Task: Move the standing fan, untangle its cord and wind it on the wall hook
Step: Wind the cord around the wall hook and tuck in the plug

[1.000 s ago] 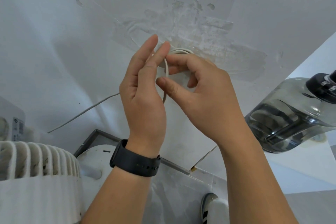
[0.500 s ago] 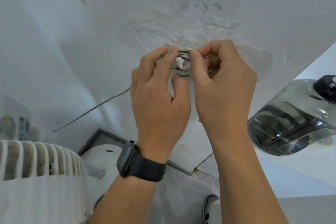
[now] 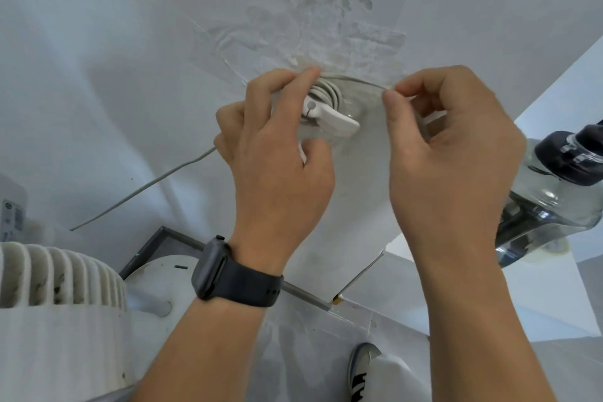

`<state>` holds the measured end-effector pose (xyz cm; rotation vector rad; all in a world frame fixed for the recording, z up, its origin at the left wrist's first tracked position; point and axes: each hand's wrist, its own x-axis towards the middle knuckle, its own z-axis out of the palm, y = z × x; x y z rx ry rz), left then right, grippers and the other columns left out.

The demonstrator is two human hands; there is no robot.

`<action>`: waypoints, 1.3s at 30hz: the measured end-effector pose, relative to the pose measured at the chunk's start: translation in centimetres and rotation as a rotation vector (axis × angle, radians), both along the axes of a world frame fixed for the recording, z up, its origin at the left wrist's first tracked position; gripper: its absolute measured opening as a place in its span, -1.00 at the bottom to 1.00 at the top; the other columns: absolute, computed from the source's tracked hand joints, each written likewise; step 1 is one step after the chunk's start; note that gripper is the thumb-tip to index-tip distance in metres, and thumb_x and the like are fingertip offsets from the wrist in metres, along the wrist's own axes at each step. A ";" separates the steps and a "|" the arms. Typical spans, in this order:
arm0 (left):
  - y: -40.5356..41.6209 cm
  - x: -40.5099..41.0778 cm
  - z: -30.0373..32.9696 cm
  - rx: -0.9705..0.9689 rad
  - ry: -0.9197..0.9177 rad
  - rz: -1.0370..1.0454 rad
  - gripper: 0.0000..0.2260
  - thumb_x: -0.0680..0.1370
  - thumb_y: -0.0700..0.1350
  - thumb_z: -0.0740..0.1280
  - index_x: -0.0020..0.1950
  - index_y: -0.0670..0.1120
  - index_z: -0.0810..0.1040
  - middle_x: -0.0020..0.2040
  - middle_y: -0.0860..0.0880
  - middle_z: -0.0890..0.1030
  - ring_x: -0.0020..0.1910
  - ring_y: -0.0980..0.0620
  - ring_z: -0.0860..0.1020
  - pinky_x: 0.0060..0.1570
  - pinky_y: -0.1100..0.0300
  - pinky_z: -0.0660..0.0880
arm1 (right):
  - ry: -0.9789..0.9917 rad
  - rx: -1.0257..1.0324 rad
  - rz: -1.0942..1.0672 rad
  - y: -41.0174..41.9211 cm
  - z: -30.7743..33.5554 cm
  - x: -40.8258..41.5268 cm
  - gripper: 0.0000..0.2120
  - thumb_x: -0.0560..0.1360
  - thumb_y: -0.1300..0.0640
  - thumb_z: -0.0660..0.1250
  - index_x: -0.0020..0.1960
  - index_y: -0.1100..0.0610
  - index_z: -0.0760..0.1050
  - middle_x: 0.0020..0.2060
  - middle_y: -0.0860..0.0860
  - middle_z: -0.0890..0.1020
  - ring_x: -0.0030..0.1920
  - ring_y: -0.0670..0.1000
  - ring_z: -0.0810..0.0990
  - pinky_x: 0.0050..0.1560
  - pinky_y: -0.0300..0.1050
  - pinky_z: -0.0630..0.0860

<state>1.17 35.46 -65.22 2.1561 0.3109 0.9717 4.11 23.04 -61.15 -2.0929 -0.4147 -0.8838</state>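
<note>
Cord (image 3: 143, 196) is seen running up from the lower left of the frame to the hook (image 3: 329, 116) at centre, where several turns are already wound. The winding step is judged to be in hand, near its end. The left hand (image 3: 277, 153), with a watch (image 3: 228, 274) on its wrist, is curled at the coil, its fingers pressed on the turns. The right hand (image 3: 447, 153) is closed in a pinch on a taut strand led off the hook to the right. The next move is judged to call for that strand to be carried round the hook again while the coil is kept from slipping.

At lower left, the fan (image 3: 55, 287) is stood against the wall (image 3: 130, 59), which is scuffed and patched above the hook. A clear jug (image 3: 548, 206) is seen at the right edge, and a shoe (image 3: 362, 372) on the floor at the bottom.
</note>
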 end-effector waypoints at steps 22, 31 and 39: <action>-0.2 0.0 -0.8 0.022 -0.079 0.020 -0.38 0.44 -0.26 0.26 0.48 0.11 0.47 0.45 0.25 0.44 0.24 0.12 0.34 0.21 0.26 0.24 | 0.169 -0.119 0.047 2.4 -7.9 -0.1 -0.87 0.53 0.19 0.39 -0.19 0.12 0.58 -0.31 -0.03 0.55 -0.35 0.01 0.47 -0.37 0.00 0.45; 0.3 0.0 -2.0 -0.638 -0.340 0.060 -0.65 0.50 -0.35 0.19 0.20 -0.06 0.54 0.15 0.03 0.57 -0.03 0.07 0.60 -0.07 0.25 0.53 | 0.480 0.038 0.519 4.3 -5.5 0.2 -0.82 0.63 0.22 0.34 0.00 0.11 0.72 -0.24 0.10 0.66 -0.23 0.08 0.62 -0.16 0.03 0.57; 0.8 -0.6 -2.3 -0.858 -0.130 -0.081 -0.87 0.59 -0.25 0.32 0.07 -0.05 0.56 -0.05 0.13 0.62 -0.34 0.06 0.59 -0.38 0.15 0.57 | 0.809 0.404 0.682 4.1 -3.4 0.1 -0.56 0.54 0.45 0.25 0.14 -0.02 0.69 0.05 -0.06 0.75 0.13 -0.11 0.70 0.16 -0.17 0.61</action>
